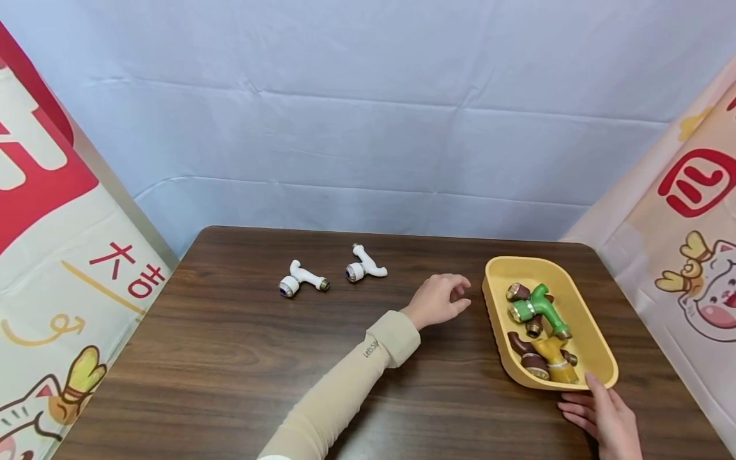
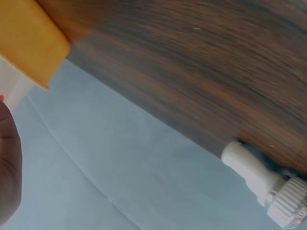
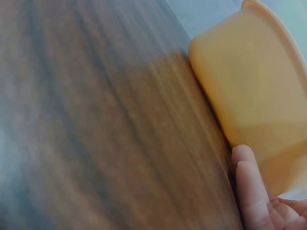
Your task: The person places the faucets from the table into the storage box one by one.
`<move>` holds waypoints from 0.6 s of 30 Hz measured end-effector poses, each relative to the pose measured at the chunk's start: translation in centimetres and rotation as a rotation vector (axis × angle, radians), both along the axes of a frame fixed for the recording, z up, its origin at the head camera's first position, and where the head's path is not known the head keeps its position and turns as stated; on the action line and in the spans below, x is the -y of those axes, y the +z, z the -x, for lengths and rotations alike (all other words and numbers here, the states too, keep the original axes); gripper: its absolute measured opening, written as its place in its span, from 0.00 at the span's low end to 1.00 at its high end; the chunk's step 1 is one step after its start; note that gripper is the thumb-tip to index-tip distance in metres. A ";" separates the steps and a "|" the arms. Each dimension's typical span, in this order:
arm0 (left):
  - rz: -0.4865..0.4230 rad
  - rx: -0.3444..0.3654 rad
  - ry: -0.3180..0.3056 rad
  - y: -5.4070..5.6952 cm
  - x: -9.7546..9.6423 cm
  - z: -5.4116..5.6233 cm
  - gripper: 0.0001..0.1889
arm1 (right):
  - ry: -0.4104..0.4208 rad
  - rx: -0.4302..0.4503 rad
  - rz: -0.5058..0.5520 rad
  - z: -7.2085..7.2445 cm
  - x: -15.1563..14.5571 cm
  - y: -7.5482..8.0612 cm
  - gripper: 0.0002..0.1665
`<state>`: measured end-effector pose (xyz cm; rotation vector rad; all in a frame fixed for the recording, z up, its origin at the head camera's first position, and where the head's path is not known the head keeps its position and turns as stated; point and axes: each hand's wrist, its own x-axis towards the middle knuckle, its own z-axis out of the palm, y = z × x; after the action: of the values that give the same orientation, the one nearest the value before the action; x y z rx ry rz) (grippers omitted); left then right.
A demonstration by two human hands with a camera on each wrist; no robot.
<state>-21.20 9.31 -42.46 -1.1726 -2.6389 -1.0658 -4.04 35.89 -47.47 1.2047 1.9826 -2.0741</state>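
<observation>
In the head view my left hand (image 1: 437, 300) hovers over the table, fingers loosely bent, holding nothing, just left of a yellow plastic basket (image 1: 592, 332). My right hand (image 1: 612, 418) holds the basket's near end, thumb at the rim and fingers against the outer wall. In the right wrist view, fingers (image 3: 249, 187) touch the low part of that wall (image 3: 249, 81). Inside the basket lie a green tap (image 1: 543, 310), a yellow tap (image 1: 554, 358) and brown taps (image 1: 520, 345), partly overlapping. Two white taps, one (image 1: 301, 279) left of the other (image 1: 366, 264), lie on the table.
The dark wooden table (image 1: 230, 358) has rounded far corners. Behind it hangs a pale blue cloth (image 1: 345, 140). Printed banners stand at the left (image 1: 69, 255) and at the right (image 1: 690, 255).
</observation>
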 end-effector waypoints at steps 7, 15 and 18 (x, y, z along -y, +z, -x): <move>0.011 0.001 0.025 -0.7 1.6 0.3 0.13 | 0.003 0.005 -0.022 0.2 0.0 0.0 0.28; 0.102 0.019 0.063 -1.9 3.6 0.5 0.15 | -0.023 0.023 -0.013 0.1 0.0 -0.1 0.31; 0.116 0.010 0.083 -2.1 4.3 0.7 0.16 | -0.019 0.015 -0.001 0.1 0.0 -0.1 0.30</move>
<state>-21.91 5.00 -44.54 -1.0690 -2.7639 -0.9194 -4.10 35.90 -47.55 1.2411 1.9734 -2.0668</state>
